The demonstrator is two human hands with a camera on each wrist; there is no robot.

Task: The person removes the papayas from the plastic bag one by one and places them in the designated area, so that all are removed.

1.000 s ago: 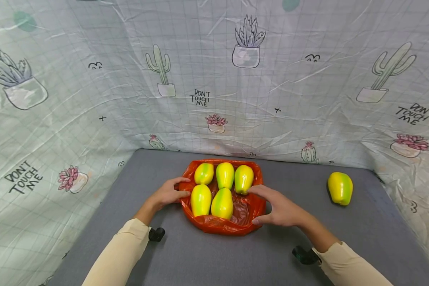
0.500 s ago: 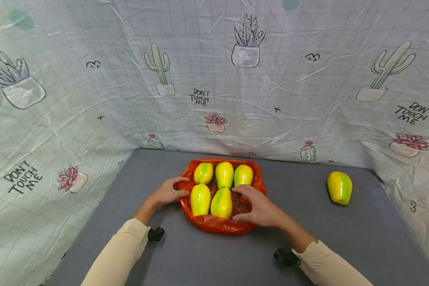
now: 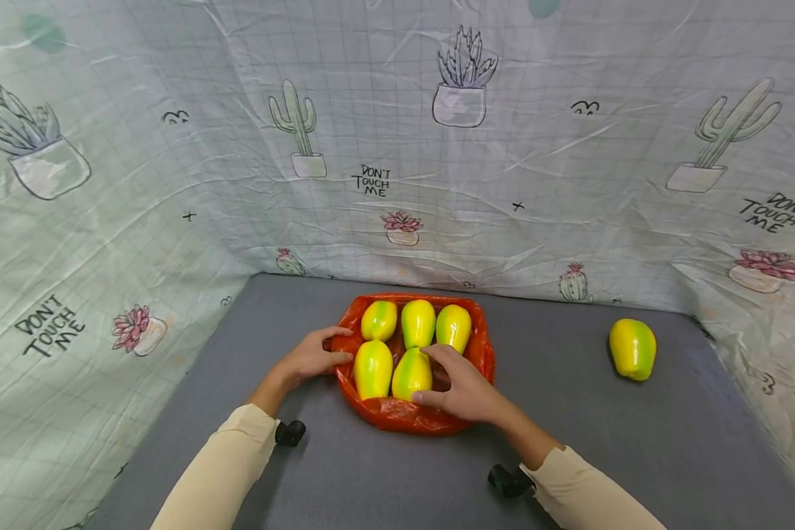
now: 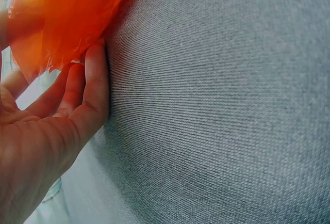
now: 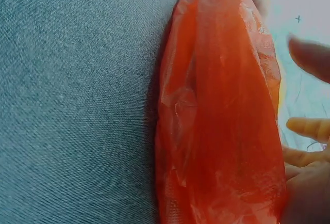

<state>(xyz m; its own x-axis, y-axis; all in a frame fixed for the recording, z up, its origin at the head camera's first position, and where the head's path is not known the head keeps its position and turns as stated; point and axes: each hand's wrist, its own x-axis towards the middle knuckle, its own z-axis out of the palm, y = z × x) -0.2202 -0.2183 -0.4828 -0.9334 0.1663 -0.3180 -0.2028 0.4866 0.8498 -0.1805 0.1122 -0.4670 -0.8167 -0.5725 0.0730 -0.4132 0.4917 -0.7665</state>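
A red plastic bag [image 3: 404,419] with its mouth spread wide lies on the grey table, holding several glossy yellow-green papayas. My left hand [image 3: 310,356] grips its left edge; in the left wrist view a finger shows through the thin orange-looking plastic [image 4: 77,17], while others press against its outside. My right hand [image 3: 465,389] reaches into the bag from the right. Its spread thumb and fingers stand on either side of the front middle papaya [image 3: 408,374], fingertips right at its skin. In the right wrist view, the bag's side [image 5: 227,110] hides that papaya from sight.
One more papaya [image 3: 632,350] lies alone on the table [image 3: 556,412], toward the right. A pale curtain [image 3: 490,169] printed with cacti hangs behind and along both sides. Small black devices [image 3: 290,433] are strapped at both wrists.
My right hand has moved left from the bag's right rim, over the gap inside, to the front middle papaya. My left hand and the bag have stayed where they were.
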